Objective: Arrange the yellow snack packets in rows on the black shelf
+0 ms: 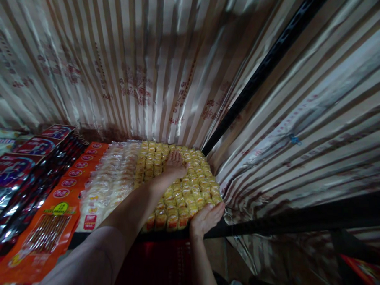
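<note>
Rows of small yellow wrapped packets stand tightly side by side on a dark shelf. My left hand lies flat on top of them near the back, its fingers stretched out. My right hand rests against their front right corner, the palm turned to the packets and the fingers extended. Neither hand grips a packet. To the left of the yellow ones stand clear-wrapped pale packets, partly hidden by my left forearm.
Orange snack packs and dark red shiny packs line the shelf farther left. Striped printed sheeting hangs behind and to the right. A black post rises slanted at the back corner, and a black rail runs right.
</note>
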Action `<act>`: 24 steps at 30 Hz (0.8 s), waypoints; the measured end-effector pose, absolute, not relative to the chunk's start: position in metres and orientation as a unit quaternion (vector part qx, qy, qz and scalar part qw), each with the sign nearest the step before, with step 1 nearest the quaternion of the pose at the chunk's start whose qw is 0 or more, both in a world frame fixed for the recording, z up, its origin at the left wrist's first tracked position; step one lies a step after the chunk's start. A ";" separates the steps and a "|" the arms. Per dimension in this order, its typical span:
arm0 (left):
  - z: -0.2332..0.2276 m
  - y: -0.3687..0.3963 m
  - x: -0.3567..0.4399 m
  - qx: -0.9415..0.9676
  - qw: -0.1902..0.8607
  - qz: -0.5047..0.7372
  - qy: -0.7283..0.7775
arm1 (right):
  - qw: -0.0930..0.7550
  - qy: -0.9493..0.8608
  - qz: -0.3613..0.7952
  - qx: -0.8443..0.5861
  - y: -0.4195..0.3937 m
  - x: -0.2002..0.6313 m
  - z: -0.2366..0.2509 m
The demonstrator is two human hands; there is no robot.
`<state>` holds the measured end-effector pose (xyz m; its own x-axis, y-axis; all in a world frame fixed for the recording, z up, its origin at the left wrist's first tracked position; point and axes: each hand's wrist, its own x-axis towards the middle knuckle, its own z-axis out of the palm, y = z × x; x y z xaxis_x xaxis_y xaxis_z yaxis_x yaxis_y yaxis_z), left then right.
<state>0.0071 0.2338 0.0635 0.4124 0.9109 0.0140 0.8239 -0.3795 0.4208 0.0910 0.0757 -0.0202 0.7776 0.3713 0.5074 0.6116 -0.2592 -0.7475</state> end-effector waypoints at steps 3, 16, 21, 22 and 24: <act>0.061 0.243 0.008 0.824 0.144 0.130 0.533 | 0.520 -0.308 -0.113 -0.789 0.075 0.090 -0.017; 0.053 0.272 0.008 0.796 0.140 0.081 0.583 | 0.514 -0.315 -0.129 -0.787 0.076 0.091 -0.019; 0.065 0.262 0.012 0.814 0.139 0.104 0.555 | 0.520 -0.310 -0.133 -0.785 0.076 0.090 -0.018; 0.066 0.260 0.014 0.823 0.139 0.102 0.541 | 0.517 -0.309 -0.133 -0.787 0.076 0.090 -0.018; 0.068 0.257 0.018 0.836 0.147 0.079 0.522 | 0.513 -0.306 -0.129 -0.792 0.076 0.090 -0.018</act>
